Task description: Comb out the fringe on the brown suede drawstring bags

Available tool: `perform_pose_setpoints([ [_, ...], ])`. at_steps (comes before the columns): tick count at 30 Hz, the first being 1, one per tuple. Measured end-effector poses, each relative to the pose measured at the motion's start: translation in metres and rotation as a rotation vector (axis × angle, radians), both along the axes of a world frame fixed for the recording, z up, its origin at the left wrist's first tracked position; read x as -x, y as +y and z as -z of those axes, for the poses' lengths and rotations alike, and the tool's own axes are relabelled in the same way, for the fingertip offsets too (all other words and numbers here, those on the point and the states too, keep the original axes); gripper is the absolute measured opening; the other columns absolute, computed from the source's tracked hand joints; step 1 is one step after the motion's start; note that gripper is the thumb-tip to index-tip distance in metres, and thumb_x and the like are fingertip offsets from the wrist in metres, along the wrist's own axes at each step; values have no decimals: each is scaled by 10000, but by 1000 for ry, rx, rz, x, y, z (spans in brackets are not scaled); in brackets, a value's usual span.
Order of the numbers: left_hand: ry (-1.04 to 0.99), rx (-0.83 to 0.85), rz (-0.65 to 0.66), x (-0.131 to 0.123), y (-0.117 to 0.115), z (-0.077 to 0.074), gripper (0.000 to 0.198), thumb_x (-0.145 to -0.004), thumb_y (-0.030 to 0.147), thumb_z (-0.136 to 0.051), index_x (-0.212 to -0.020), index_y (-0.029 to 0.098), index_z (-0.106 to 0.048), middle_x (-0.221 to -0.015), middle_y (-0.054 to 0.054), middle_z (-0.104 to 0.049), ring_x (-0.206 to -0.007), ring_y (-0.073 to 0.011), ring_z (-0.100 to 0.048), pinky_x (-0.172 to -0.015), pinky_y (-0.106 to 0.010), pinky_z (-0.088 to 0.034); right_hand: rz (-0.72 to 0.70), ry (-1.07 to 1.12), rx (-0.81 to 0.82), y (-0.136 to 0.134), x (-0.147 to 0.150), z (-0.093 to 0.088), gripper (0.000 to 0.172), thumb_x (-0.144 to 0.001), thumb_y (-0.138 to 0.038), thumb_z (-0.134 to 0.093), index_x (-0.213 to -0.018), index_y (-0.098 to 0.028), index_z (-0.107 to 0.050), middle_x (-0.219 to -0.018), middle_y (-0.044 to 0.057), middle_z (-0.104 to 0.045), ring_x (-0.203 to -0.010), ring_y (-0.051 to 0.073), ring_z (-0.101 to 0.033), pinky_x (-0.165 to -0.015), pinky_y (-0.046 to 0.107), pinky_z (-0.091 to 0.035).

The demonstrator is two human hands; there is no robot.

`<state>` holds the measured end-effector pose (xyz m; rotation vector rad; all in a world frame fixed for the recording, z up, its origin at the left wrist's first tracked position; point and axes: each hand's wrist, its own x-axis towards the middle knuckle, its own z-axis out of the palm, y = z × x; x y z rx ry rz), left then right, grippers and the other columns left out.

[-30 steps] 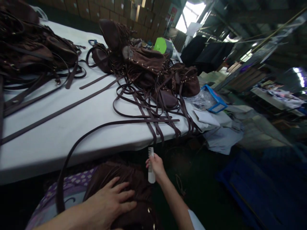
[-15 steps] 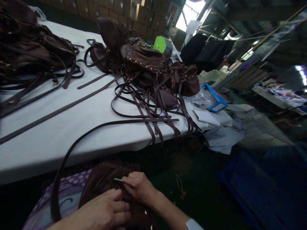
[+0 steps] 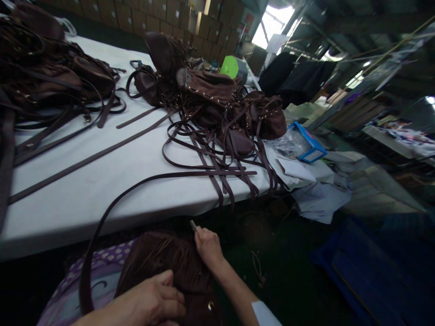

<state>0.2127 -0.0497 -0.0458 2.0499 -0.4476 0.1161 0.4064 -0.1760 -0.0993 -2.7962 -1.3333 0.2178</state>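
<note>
A dark brown fringed bag (image 3: 163,253) lies on my lap at the bottom of the head view. My left hand (image 3: 152,296) holds the bag's near side, fingers curled against it. At the bag's far right edge is my right hand (image 3: 208,244), closed on a small pale metal tool (image 3: 193,225) whose end sticks out past the fingers; its exact kind is too small to tell. A long brown strap (image 3: 102,222) loops from beside my left forearm up onto the table.
A white-covered table (image 3: 84,181) spans the view ahead. On it lie heaped brown bags (image 3: 210,90) with loose straps, more bags (image 3: 44,81) at left, and a blue-framed box (image 3: 311,145) at right. A dark blue bin (image 3: 370,267) stands low right.
My right hand has moved up and right, from over the bag's fringe to its far edge, with the metal tool. My left hand stays on the bag. The view has shifted slightly.
</note>
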Motion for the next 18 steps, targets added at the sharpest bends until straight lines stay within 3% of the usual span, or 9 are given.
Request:
perform_pose_setpoints([
  [3, 47, 45, 14, 2, 0, 3, 490, -952, 552, -298, -919, 234, -669, -878, -31, -727, -675, -150, -554, -697, -311, -340, 151, -33, -35, -21, -31, -19, 351, -947, -119, -317, -831, -135, -648, -669, 65, -628, -571, 150, -563, -553, 240, -352],
  [5, 64, 50, 19, 1, -1, 4, 525, -944, 577, -283, -938, 227, -673, -912, -42, -729, -686, -154, -566, -700, -313, -338, 173, -33, -68, -30, -40, -38, 379, -963, -155, -291, -880, -139, -660, -700, 66, -633, -607, 149, -569, -576, 237, -364],
  [7, 60, 22, 50, -2, -2, 2, 501, -946, 563, -300, -971, 222, -666, -934, -45, -728, -692, -158, -562, -698, -314, -332, 68, 37, -123, -30, -31, -57, 335, -979, -236, -337, -936, -181, -664, -726, 33, -630, -661, 135, -578, -621, 219, -382],
  [9, 56, -27, 96, -7, -2, 0, 468, -952, 534, -316, -986, 215, -656, -934, -46, -722, -697, -164, -548, -683, -314, -331, -196, 184, -189, -21, -5, -69, 289, -981, -295, -381, -954, -219, -658, -717, -1, -617, -676, 120, -573, -648, 206, -390],
  [11, 53, -53, 133, -10, -1, -3, 502, -961, 529, -275, -960, 201, -656, -906, -54, -715, -733, -174, -556, -699, -312, -345, -515, 308, -228, -6, 25, -70, 255, -970, -299, -414, -908, -215, -646, -693, -13, -608, -654, 119, -561, -644, 212, -396],
  [13, 54, -44, 158, -12, 0, -5, 566, -967, 537, -204, -939, 197, -656, -878, -60, -711, -785, -182, -581, -752, -310, -361, -681, 298, -193, 9, 47, -62, 191, -938, -268, -461, -865, -197, -622, -686, -10, -610, -639, 129, -555, -622, 226, -400],
  [18, 65, -34, 105, -8, 5, -9, 414, -961, 497, -331, -991, 227, -644, -932, -39, -720, -743, -175, -565, -703, -313, -343, -573, 96, -40, 34, 51, -34, 72, -876, -164, -518, -872, -195, -583, -724, -2, -632, -670, 150, -586, -613, 244, -416],
])
